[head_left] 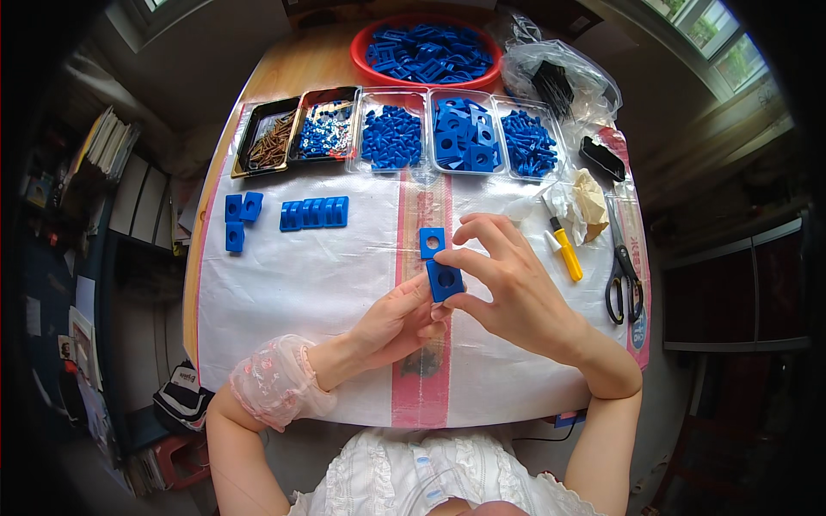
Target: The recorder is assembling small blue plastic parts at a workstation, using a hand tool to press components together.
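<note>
Between my two hands, above the middle of the table, is a blue plastic block with a round hole (pixel 446 280). My left hand (pixel 397 316) grips it from the left and below. Curved over its right side, my right hand (pixel 508 279) has its index fingertip at the top edge and its thumb at the bottom edge. Just beyond it, on the cloth, lies a smaller-looking blue piece with a round hole (pixel 432 243). Farther left stand a row of blue blocks (pixel 314 213) side by side and a group of three loose blue blocks (pixel 235 234).
Along the far side are trays of brass-coloured screws (pixel 272 140), small mixed parts (pixel 327 129), blue plugs (pixel 392 138), flat blue plates (pixel 465 138) and slim blue pieces (pixel 528 142). Behind sits a red basin (pixel 361 64). To the right lie a yellow-handled tool (pixel 566 254) and black scissors (pixel 623 275).
</note>
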`<action>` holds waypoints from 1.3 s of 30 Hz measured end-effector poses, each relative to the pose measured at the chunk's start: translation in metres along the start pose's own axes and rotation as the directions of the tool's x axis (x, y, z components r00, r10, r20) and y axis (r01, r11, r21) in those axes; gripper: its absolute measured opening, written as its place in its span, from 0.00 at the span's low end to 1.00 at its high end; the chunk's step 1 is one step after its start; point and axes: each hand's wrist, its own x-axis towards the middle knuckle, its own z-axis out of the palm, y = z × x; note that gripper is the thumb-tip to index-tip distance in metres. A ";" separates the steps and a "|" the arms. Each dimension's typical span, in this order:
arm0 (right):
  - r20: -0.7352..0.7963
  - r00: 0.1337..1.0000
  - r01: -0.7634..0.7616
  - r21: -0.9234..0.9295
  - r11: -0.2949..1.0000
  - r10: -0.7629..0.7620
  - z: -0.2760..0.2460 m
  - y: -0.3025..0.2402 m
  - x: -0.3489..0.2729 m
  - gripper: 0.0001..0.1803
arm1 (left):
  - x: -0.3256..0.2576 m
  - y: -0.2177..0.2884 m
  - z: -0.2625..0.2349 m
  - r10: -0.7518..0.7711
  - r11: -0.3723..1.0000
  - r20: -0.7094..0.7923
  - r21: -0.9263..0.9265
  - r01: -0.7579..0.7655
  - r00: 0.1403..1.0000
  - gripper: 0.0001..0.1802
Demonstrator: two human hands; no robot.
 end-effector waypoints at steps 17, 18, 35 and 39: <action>0.003 1.000 -0.006 0.014 1.000 0.006 0.000 0.000 0.000 0.23 | 0.000 0.000 -0.002 0.011 1.000 0.018 -0.021 -0.010 1.000 0.18; 0.004 1.000 -0.006 0.012 1.000 0.006 0.001 0.000 0.000 0.23 | 0.001 -0.001 -0.003 0.013 1.000 0.025 -0.020 -0.012 1.000 0.18; -0.020 1.000 -0.008 -0.007 1.000 0.008 0.004 0.001 -0.001 0.24 | 0.002 -0.003 -0.008 0.016 1.000 0.001 -0.003 -0.016 1.000 0.18; -0.025 1.000 0.005 -0.035 0.999 -0.006 0.004 0.000 -0.001 0.23 | 0.002 -0.003 -0.009 0.010 1.000 0.004 -0.009 -0.009 1.000 0.17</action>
